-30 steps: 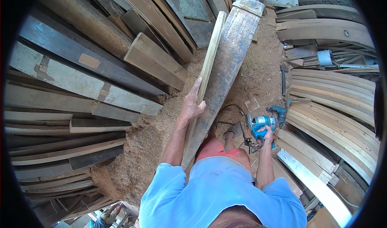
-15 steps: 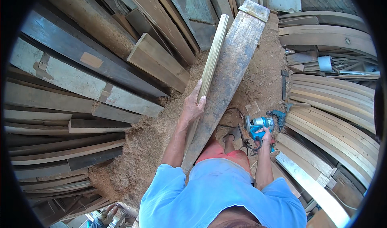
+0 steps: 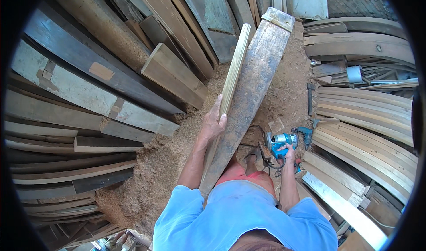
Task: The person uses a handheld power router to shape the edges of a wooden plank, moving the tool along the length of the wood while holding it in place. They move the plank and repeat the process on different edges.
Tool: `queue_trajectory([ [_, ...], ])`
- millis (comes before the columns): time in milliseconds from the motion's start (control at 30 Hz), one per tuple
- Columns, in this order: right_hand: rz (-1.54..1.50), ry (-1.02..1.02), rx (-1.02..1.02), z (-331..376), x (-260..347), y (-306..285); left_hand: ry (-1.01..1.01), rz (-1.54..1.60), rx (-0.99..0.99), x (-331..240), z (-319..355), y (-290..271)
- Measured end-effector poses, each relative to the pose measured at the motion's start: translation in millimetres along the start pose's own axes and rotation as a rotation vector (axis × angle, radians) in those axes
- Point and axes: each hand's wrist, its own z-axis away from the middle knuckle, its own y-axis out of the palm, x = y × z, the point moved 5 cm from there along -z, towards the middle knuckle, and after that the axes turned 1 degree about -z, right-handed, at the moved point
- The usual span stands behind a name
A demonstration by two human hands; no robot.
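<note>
My left hand (image 3: 214, 121) grips a long pale ribbed wooden strip (image 3: 234, 71) that lies along the left edge of a wide weathered grey plank (image 3: 255, 86). The plank runs from my lap up toward the top of the view. My right hand (image 3: 288, 152) holds a blue and silver power tool (image 3: 279, 142) down on the sawdust-covered ground, just right of the plank. A black cord (image 3: 262, 155) loops beside the tool.
Stacks of old boards and beams (image 3: 97, 77) lean at the left and top. Curved pale wooden pieces (image 3: 368, 117) are piled at the right, with a hammer (image 3: 310, 95) and a second blue tool (image 3: 305, 133) near them. Sawdust (image 3: 159, 162) covers the ground.
My left hand has slid slightly along the strip. The right hand and the power tool stay in about the same place.
</note>
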Motion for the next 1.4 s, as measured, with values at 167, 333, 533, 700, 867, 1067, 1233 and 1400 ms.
queue_trajectory([
  [167,-0.037,0.01,0.01,-2,0,-1,-0.03,0.017,0.031,-6,4,-5],
  [333,-0.082,0.031,0.008,6,1,2,-0.099,0.098,0.042,5,22,-8],
  [533,-0.15,0.121,0.048,-2,3,-10,-0.22,-0.117,0.164,27,51,5],
  [700,-0.111,0.142,-0.023,0,10,-8,-0.345,-0.118,0.183,19,72,-5],
  [867,-0.029,0.196,0.003,-11,20,-10,-0.322,-0.193,0.125,42,124,2],
  [1067,0.134,0.198,0.146,-4,32,17,-0.434,-0.311,0.09,19,143,8],
  [1233,0.31,0.169,0.18,-25,43,24,-0.418,-0.449,0.052,11,150,31],
  [1400,0.329,0.179,0.241,-52,57,26,-0.351,-0.495,-0.033,8,147,53],
])
